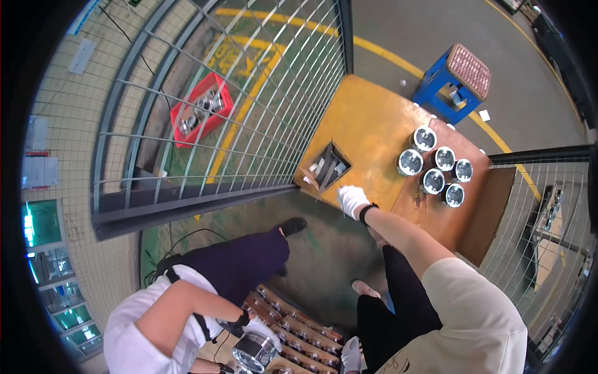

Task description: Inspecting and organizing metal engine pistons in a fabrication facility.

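My right hand (354, 201), in a white glove with a dark wristband, reaches over the near edge of the yellow tabletop (367, 118). Its fingers are curled closed; a thin line shows at the fingertips, too fine to name. Just left of it, a diamond-shaped opening (327, 167) in the tabletop contains dark strips and pale scraps. Several silver round piston-like metal parts (433, 181) stand to the right of this hand, on the table's brown section. My left hand (351, 354), also white-gloved, is low by my legs, beside rows of metal parts (299, 333). Its fingers are not clear.
At lower left a co-worker in a white shirt (146, 330) holds a large silver cylindrical part (254, 351) in a gloved hand. A wire mesh fence (230, 106) borders the table's left; behind it sits a red crate (202, 111). A blue stool (453, 81) stands beyond the table.
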